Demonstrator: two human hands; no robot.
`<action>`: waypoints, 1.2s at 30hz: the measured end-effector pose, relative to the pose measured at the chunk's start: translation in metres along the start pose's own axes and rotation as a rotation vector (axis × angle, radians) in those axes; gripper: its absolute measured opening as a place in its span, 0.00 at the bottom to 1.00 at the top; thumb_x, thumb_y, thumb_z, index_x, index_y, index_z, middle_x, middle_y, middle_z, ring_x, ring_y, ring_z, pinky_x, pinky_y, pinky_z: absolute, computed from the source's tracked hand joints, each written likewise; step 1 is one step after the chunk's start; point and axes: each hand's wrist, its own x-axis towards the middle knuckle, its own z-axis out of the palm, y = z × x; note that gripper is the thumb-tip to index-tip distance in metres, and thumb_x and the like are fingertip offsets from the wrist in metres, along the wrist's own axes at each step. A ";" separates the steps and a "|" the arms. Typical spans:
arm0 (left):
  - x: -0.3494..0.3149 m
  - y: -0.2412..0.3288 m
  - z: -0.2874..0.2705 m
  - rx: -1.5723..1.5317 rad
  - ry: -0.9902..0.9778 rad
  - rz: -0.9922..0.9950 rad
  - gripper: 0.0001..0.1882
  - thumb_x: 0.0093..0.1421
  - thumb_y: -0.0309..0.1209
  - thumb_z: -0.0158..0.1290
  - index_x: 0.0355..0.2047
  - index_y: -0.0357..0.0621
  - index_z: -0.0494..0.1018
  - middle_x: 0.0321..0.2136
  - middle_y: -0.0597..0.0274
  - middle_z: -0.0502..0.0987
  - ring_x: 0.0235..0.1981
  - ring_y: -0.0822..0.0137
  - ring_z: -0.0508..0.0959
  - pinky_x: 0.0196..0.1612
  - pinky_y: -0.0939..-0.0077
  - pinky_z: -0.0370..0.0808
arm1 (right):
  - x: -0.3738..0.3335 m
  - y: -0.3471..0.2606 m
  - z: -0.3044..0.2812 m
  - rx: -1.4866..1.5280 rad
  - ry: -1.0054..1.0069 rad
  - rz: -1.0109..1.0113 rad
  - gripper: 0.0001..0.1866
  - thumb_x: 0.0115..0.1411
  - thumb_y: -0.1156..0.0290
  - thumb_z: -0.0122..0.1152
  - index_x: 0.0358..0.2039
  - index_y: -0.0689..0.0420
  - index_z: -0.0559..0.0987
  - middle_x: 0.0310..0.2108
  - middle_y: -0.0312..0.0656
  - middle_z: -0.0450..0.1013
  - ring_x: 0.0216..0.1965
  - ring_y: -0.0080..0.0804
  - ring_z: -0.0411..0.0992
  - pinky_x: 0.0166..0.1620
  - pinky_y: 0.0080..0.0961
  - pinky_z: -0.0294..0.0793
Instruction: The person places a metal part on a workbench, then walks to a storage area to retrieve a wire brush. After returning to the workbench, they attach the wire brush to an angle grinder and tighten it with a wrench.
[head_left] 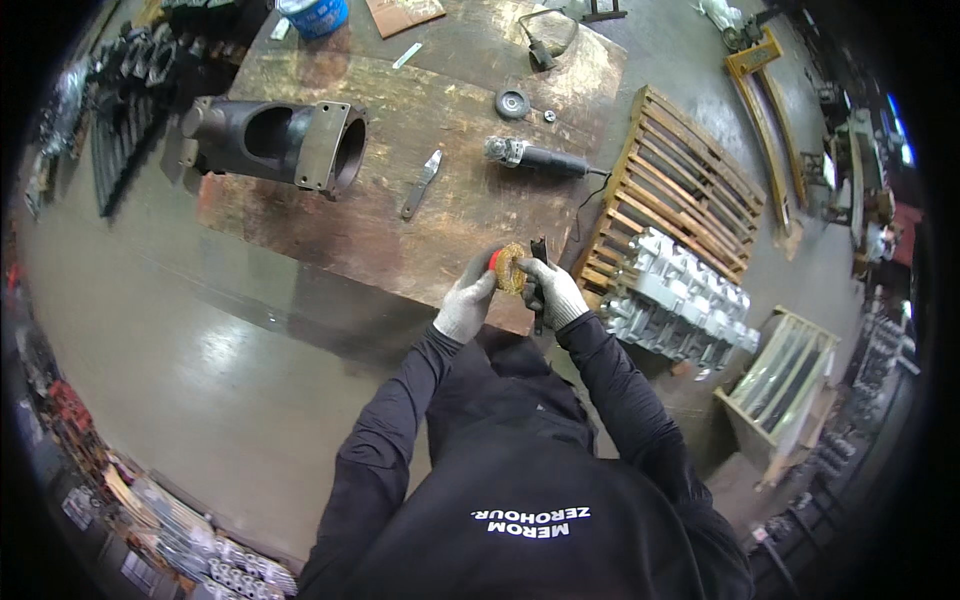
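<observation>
Over the near edge of the worn table, my left hand (pixel 466 302), in a pale work glove, grips a round brass-coloured wire brush (pixel 511 268) with a red part at its left side. My gloved right hand (pixel 558 292) is closed around a long, narrow black tool (pixel 539 250) held upright; its exact kind is unclear. The right fingertips also reach the brush. Beyond my hands lies an angle grinder (pixel 550 160), its head pointing left. A dark disc (pixel 512 104) and a small nut-like ring (pixel 549 116) are behind it. To the left rests a flat metal hand tool (pixel 423 185).
A large dark metal casting (pixel 275 142) sits on the table's left. At the back are a blue tub (pixel 316 15), cardboard (pixel 402 14) and a cable plug (pixel 543 56). Right of the table are a wooden pallet (pixel 680 185), silver castings (pixel 680 300) and a yellow pallet jack (pixel 756 58).
</observation>
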 end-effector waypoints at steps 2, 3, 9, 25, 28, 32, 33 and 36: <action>0.028 0.005 -0.017 -0.039 -0.021 -0.001 0.27 0.70 0.29 0.45 0.68 0.38 0.58 0.64 0.54 0.65 0.67 0.63 0.62 0.70 0.69 0.54 | 0.025 -0.014 0.012 -0.056 0.026 -0.053 0.16 0.56 0.65 0.72 0.38 0.56 0.75 0.20 0.28 0.66 0.16 0.15 0.61 0.19 0.16 0.57; 0.043 0.008 -0.025 -0.050 -0.025 0.000 0.26 0.70 0.29 0.45 0.68 0.38 0.58 0.64 0.55 0.65 0.66 0.64 0.63 0.69 0.69 0.55 | 0.038 -0.021 0.017 -0.133 0.047 -0.097 0.16 0.56 0.65 0.72 0.38 0.57 0.75 0.21 0.28 0.67 0.17 0.15 0.61 0.19 0.16 0.57; 0.119 0.022 -0.043 -0.091 -0.018 0.082 0.24 0.71 0.30 0.44 0.65 0.38 0.62 0.63 0.56 0.68 0.64 0.63 0.67 0.68 0.68 0.60 | 0.115 -0.065 0.020 -0.401 0.052 -0.247 0.16 0.54 0.71 0.69 0.41 0.61 0.75 0.25 0.31 0.70 0.20 0.15 0.64 0.23 0.17 0.62; 0.206 -0.090 -0.057 0.028 0.737 0.200 0.19 0.67 0.29 0.53 0.56 0.36 0.72 0.52 0.60 0.76 0.54 0.68 0.73 0.59 0.74 0.68 | 0.288 -0.158 0.014 -1.335 0.027 -0.637 0.27 0.46 0.57 0.72 0.40 0.65 0.79 0.36 0.51 0.81 0.39 0.40 0.80 0.46 0.31 0.76; 0.218 -0.095 -0.049 0.001 0.775 0.187 0.22 0.67 0.29 0.54 0.60 0.36 0.68 0.54 0.58 0.74 0.55 0.67 0.73 0.59 0.74 0.68 | 0.294 -0.159 0.010 -1.260 -0.033 -0.572 0.27 0.47 0.57 0.72 0.40 0.66 0.79 0.36 0.50 0.81 0.39 0.38 0.80 0.45 0.30 0.76; 0.233 -0.090 -0.050 -0.080 0.784 0.209 0.23 0.67 0.28 0.53 0.61 0.35 0.67 0.55 0.58 0.74 0.55 0.67 0.73 0.59 0.75 0.68 | 0.295 -0.161 0.004 -1.289 -0.037 -0.549 0.28 0.47 0.57 0.73 0.41 0.67 0.79 0.37 0.50 0.81 0.39 0.37 0.79 0.45 0.30 0.76; 0.237 -0.089 -0.053 -0.094 0.778 0.218 0.23 0.66 0.28 0.54 0.61 0.35 0.67 0.55 0.58 0.74 0.55 0.67 0.73 0.60 0.75 0.67 | 0.295 -0.160 0.003 -1.319 -0.025 -0.554 0.28 0.47 0.57 0.73 0.41 0.67 0.79 0.37 0.50 0.81 0.39 0.37 0.79 0.45 0.30 0.76; 0.249 -0.089 -0.062 -0.110 0.724 0.281 0.25 0.66 0.28 0.56 0.61 0.34 0.67 0.56 0.57 0.73 0.57 0.67 0.71 0.61 0.74 0.66 | 0.294 -0.160 0.002 -1.261 -0.040 -0.535 0.30 0.48 0.55 0.74 0.42 0.67 0.79 0.37 0.49 0.81 0.39 0.35 0.79 0.45 0.29 0.76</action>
